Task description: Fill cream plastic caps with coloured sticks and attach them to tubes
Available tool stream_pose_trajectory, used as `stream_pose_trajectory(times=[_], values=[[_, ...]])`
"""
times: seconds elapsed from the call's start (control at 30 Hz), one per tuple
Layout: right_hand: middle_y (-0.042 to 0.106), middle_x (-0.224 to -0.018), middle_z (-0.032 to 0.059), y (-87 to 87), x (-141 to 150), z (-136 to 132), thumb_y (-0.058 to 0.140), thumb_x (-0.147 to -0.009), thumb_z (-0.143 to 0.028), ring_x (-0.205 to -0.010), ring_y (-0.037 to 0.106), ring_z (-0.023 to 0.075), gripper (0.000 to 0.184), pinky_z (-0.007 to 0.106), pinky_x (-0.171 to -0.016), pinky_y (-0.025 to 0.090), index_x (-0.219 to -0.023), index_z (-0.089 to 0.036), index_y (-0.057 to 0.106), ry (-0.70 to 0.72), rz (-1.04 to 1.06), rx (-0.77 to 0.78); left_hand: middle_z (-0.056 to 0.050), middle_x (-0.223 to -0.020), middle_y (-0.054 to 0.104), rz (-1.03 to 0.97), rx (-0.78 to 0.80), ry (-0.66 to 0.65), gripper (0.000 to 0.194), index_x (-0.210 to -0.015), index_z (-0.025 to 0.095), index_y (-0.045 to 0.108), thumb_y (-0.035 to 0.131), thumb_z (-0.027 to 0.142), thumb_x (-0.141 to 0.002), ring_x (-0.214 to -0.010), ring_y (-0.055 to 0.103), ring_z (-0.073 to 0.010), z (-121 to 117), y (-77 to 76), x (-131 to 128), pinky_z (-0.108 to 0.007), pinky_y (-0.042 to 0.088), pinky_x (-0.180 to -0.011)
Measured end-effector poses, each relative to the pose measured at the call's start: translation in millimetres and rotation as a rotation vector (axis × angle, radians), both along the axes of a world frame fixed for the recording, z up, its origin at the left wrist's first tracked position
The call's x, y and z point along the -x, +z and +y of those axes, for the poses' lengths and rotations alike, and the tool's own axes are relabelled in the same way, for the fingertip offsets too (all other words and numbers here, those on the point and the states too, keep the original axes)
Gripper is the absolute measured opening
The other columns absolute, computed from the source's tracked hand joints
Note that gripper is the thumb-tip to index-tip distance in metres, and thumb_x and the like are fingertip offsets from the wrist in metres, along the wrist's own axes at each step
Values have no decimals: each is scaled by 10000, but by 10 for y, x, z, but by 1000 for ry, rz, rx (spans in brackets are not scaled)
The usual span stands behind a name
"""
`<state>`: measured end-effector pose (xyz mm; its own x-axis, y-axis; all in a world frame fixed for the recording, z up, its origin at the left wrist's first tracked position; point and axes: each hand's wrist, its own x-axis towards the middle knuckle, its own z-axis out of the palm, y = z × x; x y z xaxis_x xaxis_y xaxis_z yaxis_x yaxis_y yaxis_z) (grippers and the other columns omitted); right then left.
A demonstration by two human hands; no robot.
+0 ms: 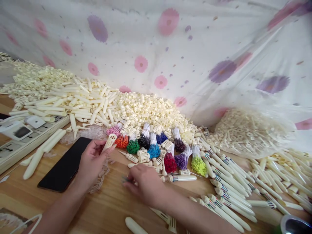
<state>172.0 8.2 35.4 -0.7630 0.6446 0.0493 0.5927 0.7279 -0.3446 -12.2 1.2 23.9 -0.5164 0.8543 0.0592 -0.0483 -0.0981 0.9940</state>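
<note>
My left hand [91, 161] is closed on a cream slotted plastic pen piece [109, 141], held up over the wooden table [109, 208]. To its right, my right hand [143, 182] is low on the table with its fingers pinched around something small and thin that I cannot make out. Just beyond both hands stand bundles of coloured pen refills [156, 148]: orange, green, blue, red, purple, yellow-green. Loose cream parts [136, 159] lie between the hands and the bundles.
A black phone [67, 164] lies left of my left hand. Piles of cream tubes [73, 100] and slotted caps [148, 110] fill the back. A clear bag of small parts [246, 133] sits right, with assembled pens [231, 191] spread below it. A flowered sheet [170, 48] hangs behind.
</note>
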Motion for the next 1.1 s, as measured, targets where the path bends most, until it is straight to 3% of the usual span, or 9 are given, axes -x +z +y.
stream_pose_trajectory(times=[0.1, 0.17, 0.27, 0.37, 0.53, 0.8, 1.1], values=[[688, -797, 72, -43, 210, -53, 641, -794, -417, -761, 623, 206, 271, 273, -591, 441, -810, -147, 619, 116, -189, -88, 21, -778, 662, 37, -4, -6, 314, -781, 230, 531, 768, 354, -617, -775, 641, -179, -8, 17, 3, -265, 500, -699], [690, -780, 63, -25, 271, 22, 622, -805, -446, -746, 619, 204, 297, 272, -571, 427, -807, -149, 617, 122, -199, -144, 10, -786, 670, 77, -3, -15, 308, -787, 230, 533, 755, 380, -635, -787, 646, -191, -20, 18, 0, -278, 504, -702], [677, -752, 27, 58, 279, 310, 532, -892, -347, -705, 600, 167, 215, 254, -568, 397, -798, -167, 601, 87, -111, -273, 8, -801, 678, 79, 10, -16, 311, -805, 226, 542, 743, 405, -649, -816, 647, -195, -30, 11, 5, -281, 503, -720], [670, -866, 67, 131, 292, 697, 390, -958, -215, -812, 586, 180, 214, 265, -627, 388, -943, -141, 590, 76, -83, -356, 2, -799, 684, 29, 60, -26, 346, -834, 216, 553, 719, 467, -664, -771, 648, -188, -24, -2, 5, -266, 505, -657], [664, -890, 61, 100, 412, 1136, 466, -901, -106, -849, 556, 183, 153, 265, -679, 387, -973, -146, 594, 307, -108, -424, -17, -791, 700, -83, 135, -142, 406, -825, 208, 533, 665, 561, -677, -654, 669, -194, 1, -38, -70, -262, 516, -517], [650, -881, 65, 35, 449, 1265, 444, -931, -156, -896, 527, 200, 134, 285, -726, 389, -923, -146, 577, 518, -129, -499, -72, -945, 738, -360, 301, -158, 122, -822, 204, 527, 595, 303, -845, -743, 721, -213, 19, 6, -184, -271, 583, -513], [634, -864, 79, 23, 487, 1302, 421, -938, -153, -816, 538, 192, 154, 289, -685, 390, -898, -136, 569, 564, -182, -538, -105, -855, 757, -541, 287, -165, 89, -881, 152, 561, 486, 190, -912, -774, 731, -240, 96, -17, -188, -324, 610, -639]])
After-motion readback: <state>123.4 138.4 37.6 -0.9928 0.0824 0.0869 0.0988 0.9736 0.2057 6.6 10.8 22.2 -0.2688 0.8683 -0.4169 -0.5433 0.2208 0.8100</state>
